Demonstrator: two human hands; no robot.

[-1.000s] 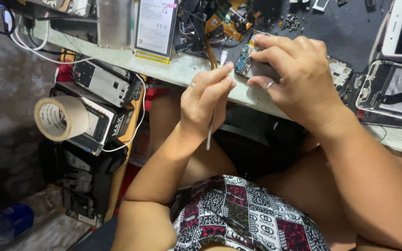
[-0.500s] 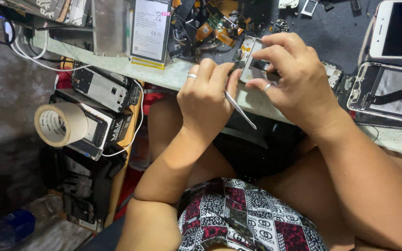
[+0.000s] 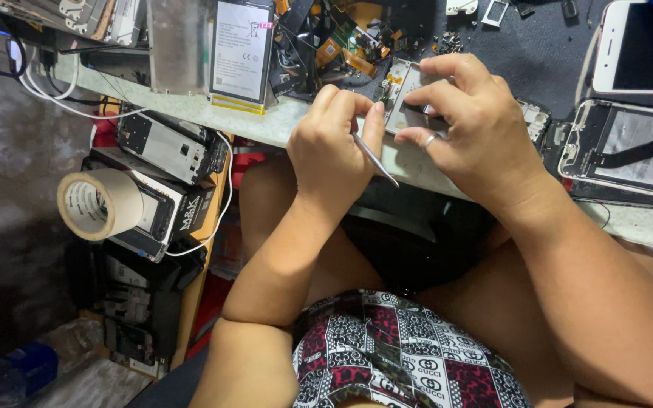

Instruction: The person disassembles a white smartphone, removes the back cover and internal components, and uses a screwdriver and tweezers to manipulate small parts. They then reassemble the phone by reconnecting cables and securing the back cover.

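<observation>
My left hand (image 3: 335, 147) grips a thin metal tool (image 3: 376, 161), its shaft slanting down to the right from between my thumb and fingers. My right hand (image 3: 468, 125) pinches a small opened phone part (image 3: 406, 98) at the near edge of the workbench (image 3: 281, 125); a ring shows on one finger. The two hands touch over the part, and my fingers hide most of it.
A flat phone battery (image 3: 241, 51) lies left of my hands. Loose circuit parts (image 3: 341, 38) sit behind them. A white phone (image 3: 636, 49) and an open phone shell (image 3: 629, 155) lie at right. A tape roll (image 3: 100, 204) and boxes (image 3: 168, 147) sit on a low shelf at left.
My left hand has risen to the bench edge and met the right hand at the part. The tool has swung from pointing down to slanting right.
</observation>
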